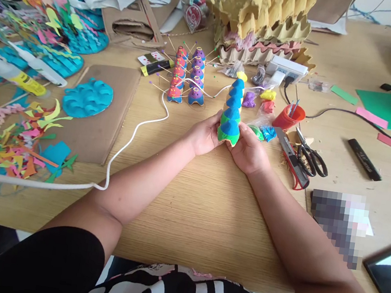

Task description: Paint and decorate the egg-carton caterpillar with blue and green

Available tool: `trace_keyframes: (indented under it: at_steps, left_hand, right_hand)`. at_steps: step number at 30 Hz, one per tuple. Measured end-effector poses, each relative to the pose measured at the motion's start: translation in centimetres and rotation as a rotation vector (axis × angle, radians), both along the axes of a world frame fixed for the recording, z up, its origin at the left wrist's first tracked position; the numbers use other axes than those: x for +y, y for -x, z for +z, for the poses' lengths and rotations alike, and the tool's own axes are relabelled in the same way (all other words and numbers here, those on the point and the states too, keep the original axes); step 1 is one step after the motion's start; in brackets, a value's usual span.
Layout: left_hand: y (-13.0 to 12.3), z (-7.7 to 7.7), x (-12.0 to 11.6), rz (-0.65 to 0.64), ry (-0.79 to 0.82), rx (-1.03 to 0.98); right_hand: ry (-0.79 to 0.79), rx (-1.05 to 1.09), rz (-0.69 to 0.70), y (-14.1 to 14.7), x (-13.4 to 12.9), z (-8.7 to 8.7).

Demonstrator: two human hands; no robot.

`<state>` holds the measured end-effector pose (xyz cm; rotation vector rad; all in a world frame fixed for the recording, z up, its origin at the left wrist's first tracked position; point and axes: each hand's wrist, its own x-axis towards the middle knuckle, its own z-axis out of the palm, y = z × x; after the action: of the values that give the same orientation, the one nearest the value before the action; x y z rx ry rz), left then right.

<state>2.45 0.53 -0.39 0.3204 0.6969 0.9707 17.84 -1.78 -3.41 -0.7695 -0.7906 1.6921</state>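
Observation:
Both my hands grip a painted egg-carton strip [233, 108], a row of blue humps with green at the near end and a small yellow piece on its far tip. My left hand [207, 134] is closed on its near left side, and my right hand [252, 150] closes on the near right side. Some fingers are hidden behind the strip. To its left stand a red-and-blue egg-carton strip [178, 74] and a purple one [198, 74], with thin ball-tipped sticks poking out to the sides.
Stacked egg trays [264, 20] stand at the back. Right of my hands are a red cup [290, 115], a cutter knife [292, 155] and scissors [310, 155]. A white cord [135, 131] crosses the left side, near paper scraps [21, 141] and cardboard [98, 137].

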Motion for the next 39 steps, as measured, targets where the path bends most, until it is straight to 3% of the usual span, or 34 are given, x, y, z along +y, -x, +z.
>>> trace_keyframes:
  at_steps: [6, 20, 27, 39]
  left_hand:
    - [0.0, 0.2, -0.1, -0.013, 0.024, 0.032]
    - [0.0, -1.0, -0.2, -0.038, -0.066, -0.035]
    - [0.3, -0.5, -0.6, -0.01, -0.1, -0.022]
    - [0.6, -1.1, -1.0, -0.124, -0.293, -0.028]
  right_hand:
    - [-0.025, 0.031, 0.0, 0.2, 0.3, -0.9]
    - [-0.053, -0.032, -0.006, 0.4, 0.1, -0.4]
    - [-0.081, -0.05, -0.054, 0.2, -0.5, -0.4]
    - [-0.116, -0.098, -0.137, -0.1, -0.4, 0.1]
